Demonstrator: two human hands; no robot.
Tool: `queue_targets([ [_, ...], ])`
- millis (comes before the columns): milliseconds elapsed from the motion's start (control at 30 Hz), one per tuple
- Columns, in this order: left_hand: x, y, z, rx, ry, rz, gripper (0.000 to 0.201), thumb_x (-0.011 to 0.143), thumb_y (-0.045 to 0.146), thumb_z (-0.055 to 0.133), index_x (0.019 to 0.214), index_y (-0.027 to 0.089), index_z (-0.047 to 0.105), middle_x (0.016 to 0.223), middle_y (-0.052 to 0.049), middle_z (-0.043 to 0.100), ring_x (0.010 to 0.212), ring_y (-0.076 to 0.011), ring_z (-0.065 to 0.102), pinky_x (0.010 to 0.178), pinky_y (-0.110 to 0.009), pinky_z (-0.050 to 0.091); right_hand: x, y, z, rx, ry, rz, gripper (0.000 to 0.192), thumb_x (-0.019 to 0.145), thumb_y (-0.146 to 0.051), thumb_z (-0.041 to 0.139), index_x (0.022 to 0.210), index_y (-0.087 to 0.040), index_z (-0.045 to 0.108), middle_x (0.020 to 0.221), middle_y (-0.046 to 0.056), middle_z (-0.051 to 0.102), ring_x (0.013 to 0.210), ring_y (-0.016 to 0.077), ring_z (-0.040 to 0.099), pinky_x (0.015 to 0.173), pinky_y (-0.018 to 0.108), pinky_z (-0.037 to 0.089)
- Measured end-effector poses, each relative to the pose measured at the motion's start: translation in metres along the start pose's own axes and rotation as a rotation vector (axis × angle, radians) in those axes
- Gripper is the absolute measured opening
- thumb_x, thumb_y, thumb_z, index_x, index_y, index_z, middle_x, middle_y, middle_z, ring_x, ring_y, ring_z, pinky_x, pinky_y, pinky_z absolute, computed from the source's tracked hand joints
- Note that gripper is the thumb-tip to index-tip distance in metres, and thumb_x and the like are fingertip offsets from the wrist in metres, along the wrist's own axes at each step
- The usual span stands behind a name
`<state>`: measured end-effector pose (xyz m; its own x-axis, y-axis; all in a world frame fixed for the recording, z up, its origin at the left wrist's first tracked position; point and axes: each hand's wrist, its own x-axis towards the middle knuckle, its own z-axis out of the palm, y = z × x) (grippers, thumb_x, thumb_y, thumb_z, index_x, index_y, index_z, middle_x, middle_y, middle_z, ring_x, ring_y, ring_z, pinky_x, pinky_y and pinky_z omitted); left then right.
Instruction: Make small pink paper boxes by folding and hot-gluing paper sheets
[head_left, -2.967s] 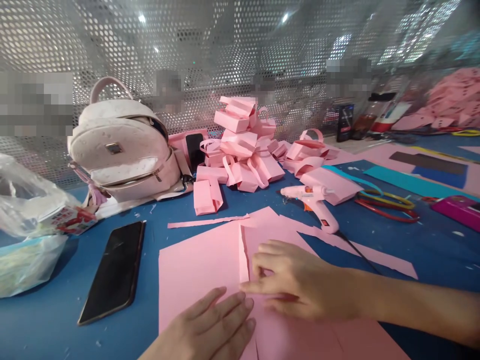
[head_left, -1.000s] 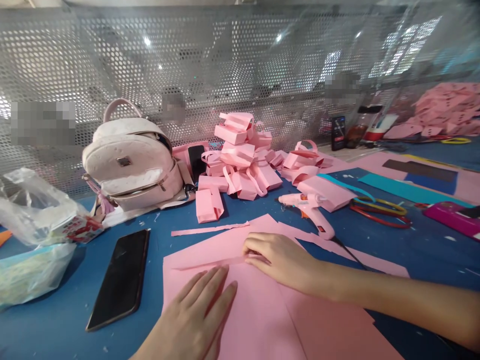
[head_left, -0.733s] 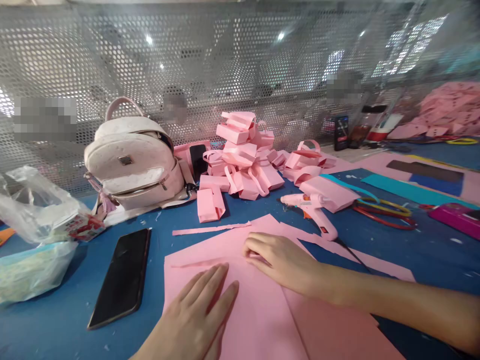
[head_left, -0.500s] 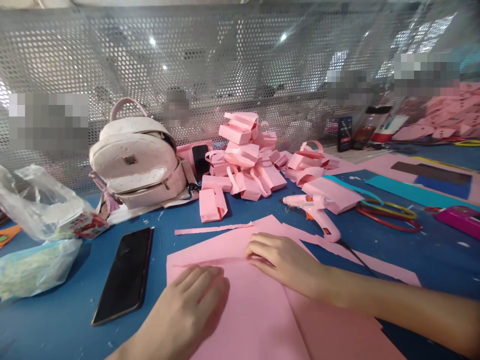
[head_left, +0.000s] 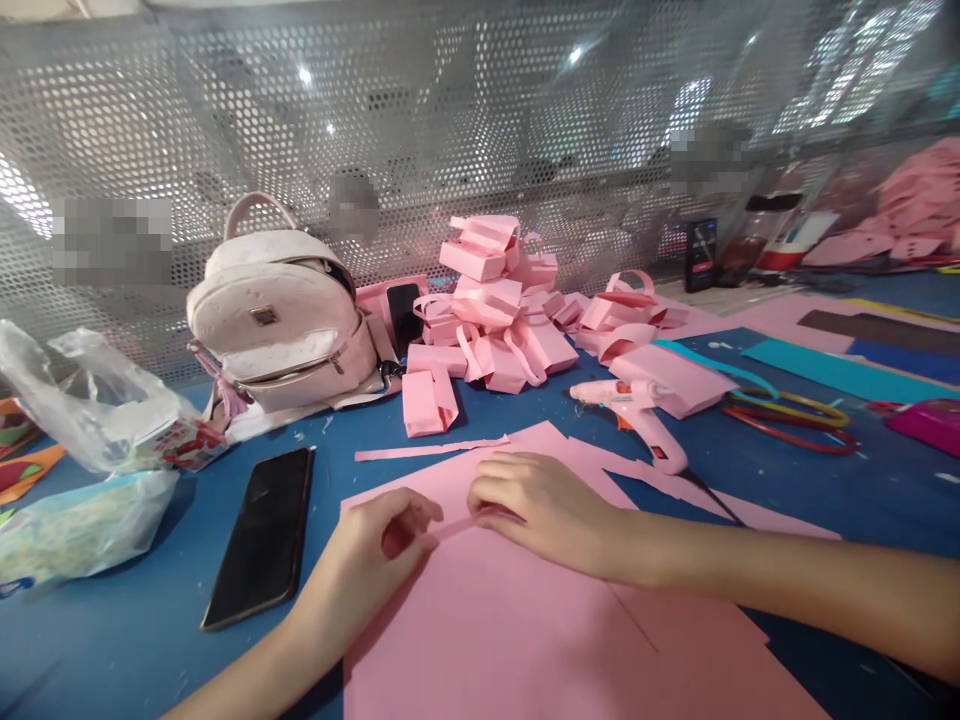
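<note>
Sheets of pink paper (head_left: pixel 480 640) lie on the blue table in front of me. A narrow raised edge of pink paper (head_left: pixel 456 527) runs between my two hands. My left hand (head_left: pixel 379 550) is curled, its thumb and fingertips closed about the left end of this edge; the exact grip is partly hidden. Bent fingers of my right hand (head_left: pixel 536 510) press together on the same edge farther right. Behind the sheets lies a loose pink paper strip (head_left: pixel 427 450). A pink glue gun (head_left: pixel 637 410) rests beyond my right hand.
A black phone (head_left: pixel 262 535) and plastic bags (head_left: pixel 97 400) lie at the left. Behind stand a pale backpack (head_left: pixel 289 310) and a pile of folded pink paper bags (head_left: pixel 491 320). Red and yellow scissors (head_left: pixel 795 415) and a turquoise strip (head_left: pixel 840 372) lie right, before a perforated metal screen (head_left: pixel 450 120).
My left hand has lifted from lying on the sheet and closed its thumb and fingers at the paper edge. My right hand has slid slightly left. The front sheet now lies farther right.
</note>
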<state>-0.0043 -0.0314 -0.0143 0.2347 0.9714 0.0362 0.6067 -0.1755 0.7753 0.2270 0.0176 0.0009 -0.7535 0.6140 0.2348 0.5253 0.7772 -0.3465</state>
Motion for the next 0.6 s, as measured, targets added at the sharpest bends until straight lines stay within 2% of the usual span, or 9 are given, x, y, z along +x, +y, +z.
queue_targets([
  [133, 0.0, -0.002, 0.0, 0.096, -0.006, 0.033, 0.014, 0.088, 0.017, 0.063, 0.086, 0.025, 0.076, 0.082, 0.001, 0.07, 0.076, -0.0157, 0.065, 0.072, -0.026, 0.046, 0.006, -0.002, 0.01, 0.029, 0.014, -0.031, 0.015, 0.093, -0.014, 0.064, 0.079, -0.018, 0.064, 0.08, 0.0, 0.066, 0.074, 0.0169, 0.058, 0.065, 0.028, 0.039],
  [367, 0.001, -0.003, 0.001, 0.092, 0.039, -0.032, 0.018, 0.083, 0.015, 0.064, 0.084, 0.026, 0.077, 0.082, 0.002, 0.072, 0.074, -0.0157, 0.065, 0.072, -0.026, 0.045, 0.006, 0.003, 0.018, 0.076, 0.049, -0.024, 0.012, 0.096, -0.018, 0.064, 0.083, -0.018, 0.062, 0.084, 0.0, 0.066, 0.077, 0.0165, 0.058, 0.069, 0.028, 0.039],
  [600, 0.002, -0.003, -0.001, 0.067, 0.055, -0.012, 0.019, 0.083, 0.013, 0.065, 0.081, 0.027, 0.078, 0.079, 0.003, 0.071, 0.075, -0.0152, 0.066, 0.072, -0.025, 0.045, 0.007, 0.005, 0.019, 0.071, 0.065, -0.035, 0.013, 0.094, -0.009, 0.06, 0.084, -0.018, 0.061, 0.085, 0.0, 0.065, 0.077, 0.0159, 0.057, 0.069, 0.028, 0.04],
])
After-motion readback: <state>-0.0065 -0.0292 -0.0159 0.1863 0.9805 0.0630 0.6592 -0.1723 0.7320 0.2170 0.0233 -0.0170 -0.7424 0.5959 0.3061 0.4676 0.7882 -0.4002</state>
